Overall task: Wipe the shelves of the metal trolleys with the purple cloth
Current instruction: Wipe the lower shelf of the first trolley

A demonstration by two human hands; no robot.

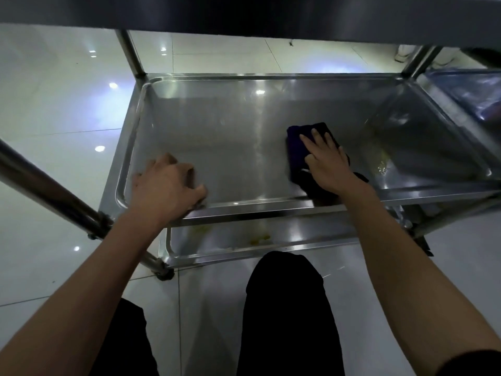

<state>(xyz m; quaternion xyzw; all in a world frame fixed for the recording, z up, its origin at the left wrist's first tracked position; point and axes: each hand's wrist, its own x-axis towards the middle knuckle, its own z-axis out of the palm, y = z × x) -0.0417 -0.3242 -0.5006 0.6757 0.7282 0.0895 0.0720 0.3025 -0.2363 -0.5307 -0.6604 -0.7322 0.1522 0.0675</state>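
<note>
Glossy white tiled floor [67, 109] all round, ceiling lights mirrored in it. Head view only. Stainless-steel trolley with tubular legs [130, 54] directly ahead; middle shelf, a shallow rimmed steel tray [217, 147], at working level. Folded dark purple cloth [296, 147] flat on that shelf, right of centre. Right hand [326, 161] pressed palm-down on cloth, fingers spread and flat, not pinching. Left hand [168, 185] curled over near rim of shelf, clamped on it, probably bracing the trolley. Yellowish residue [381, 161] just right of cloth; more yellow specks on lower shelf [260, 238].

Handling, judged: cloth soft, light, limp; likely to bunch or slide on slick steel unless kept under flat palm pressure. Best held folded, palm across middle, fingertips at leading edge.
</note>
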